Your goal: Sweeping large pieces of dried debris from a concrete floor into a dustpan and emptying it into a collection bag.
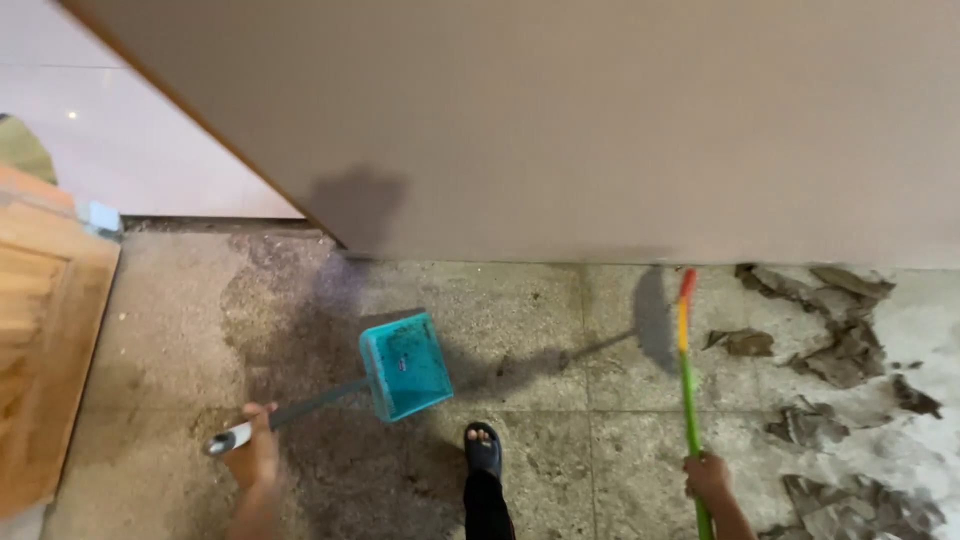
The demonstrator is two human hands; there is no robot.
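Floor [560,320]: speckled grey stone tiles, grout lines visible, dusty — darker patch at left centre. Wall [600,120]: plain beige panel, running diagonally from upper left, meeting floor along straight line. Beyond it, glossy white tiles [130,140] with small light reflection. Wooden furniture [40,340] at left edge, light brown planks. Torn brown scraps [840,340] scattered on floor at right — paler floor beneath. Soft shadows on wall base.

A speckled grey stone floor [560,330] carries scattered brown dry leaves [835,350] at the right.
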